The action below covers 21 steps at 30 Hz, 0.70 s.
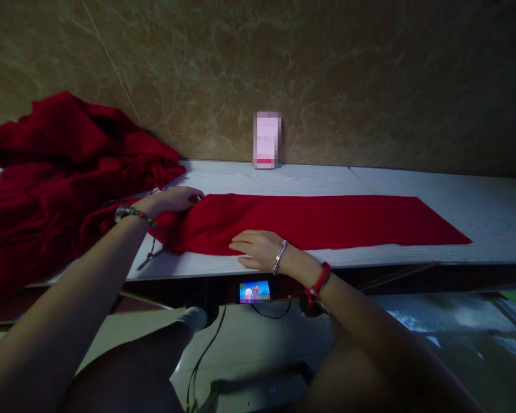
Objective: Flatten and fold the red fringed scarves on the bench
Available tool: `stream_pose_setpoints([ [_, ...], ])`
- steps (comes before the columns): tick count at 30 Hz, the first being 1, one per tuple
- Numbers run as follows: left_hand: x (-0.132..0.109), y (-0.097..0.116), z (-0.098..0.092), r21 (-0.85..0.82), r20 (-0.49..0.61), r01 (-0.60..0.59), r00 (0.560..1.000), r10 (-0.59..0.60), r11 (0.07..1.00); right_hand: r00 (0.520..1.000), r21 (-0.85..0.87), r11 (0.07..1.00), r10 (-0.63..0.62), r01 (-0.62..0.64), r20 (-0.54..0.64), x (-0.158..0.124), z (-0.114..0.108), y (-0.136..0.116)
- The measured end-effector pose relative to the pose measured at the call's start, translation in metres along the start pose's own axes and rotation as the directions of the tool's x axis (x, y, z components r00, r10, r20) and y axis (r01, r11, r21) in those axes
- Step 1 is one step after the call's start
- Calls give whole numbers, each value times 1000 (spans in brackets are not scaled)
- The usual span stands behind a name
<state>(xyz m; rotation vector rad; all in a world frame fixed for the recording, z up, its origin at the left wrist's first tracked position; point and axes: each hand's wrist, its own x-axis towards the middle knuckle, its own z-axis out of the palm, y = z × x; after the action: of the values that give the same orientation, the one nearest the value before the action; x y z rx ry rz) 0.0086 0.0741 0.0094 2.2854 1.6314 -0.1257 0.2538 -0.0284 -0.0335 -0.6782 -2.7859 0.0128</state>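
A red scarf (327, 221), folded into a long strip, lies flat along the white table. Its left end is rumpled. My left hand (183, 198) is at the far left corner of this strip, fingers curled onto the cloth edge; the fingertips are partly hidden. Near the front edge of the strip, my right hand (258, 248) rests with its fingers stretched out and slightly apart, palm down on the cloth. To the left of my left hand sits a heap of loose red cloth (69, 149) with a tasselled fringe.
A small pink and white pack (266, 140), blurred, leans against the brown marbled wall (348, 86). Below the front edge of the white table (477, 201), a lit phone screen (254, 291) shows, with dark cables (208, 344) hanging over the tiled floor.
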Motion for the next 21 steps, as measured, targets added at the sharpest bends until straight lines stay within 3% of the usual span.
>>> stream_pose_setpoints([
  [3, 0, -8, -7, -17, 100, 13, 995, -12, 1000, 999, 4, 999, 36, -36, 10, 6, 5, -2],
  [5, -4, -14, -11, -18, 79, 32, 996, -30, 999, 997, 31, 997, 76, -76, -3, 6, 6, -1],
  [8, -17, -26, -15, -7, -98, 105, 990, -105, 994, 991, 122, 985, 129, -125, -28, 6, 8, 1],
  [12, -37, -33, -26, 12, -310, 233, 925, -218, 972, 973, 345, 924, 210, -166, -97, 6, 13, 7],
  [16, -43, -22, -38, 104, -254, 326, 922, -292, 940, 964, 534, 832, 241, -148, -108, 5, 14, 14],
  [19, -42, -17, -38, 57, -199, 275, 945, -259, 960, 967, 546, 824, 237, -149, -94, 4, 12, 15],
  [21, -44, -16, -36, -47, -238, 198, 949, -204, 979, 969, 546, 824, 232, -148, -87, 4, 11, 14],
])
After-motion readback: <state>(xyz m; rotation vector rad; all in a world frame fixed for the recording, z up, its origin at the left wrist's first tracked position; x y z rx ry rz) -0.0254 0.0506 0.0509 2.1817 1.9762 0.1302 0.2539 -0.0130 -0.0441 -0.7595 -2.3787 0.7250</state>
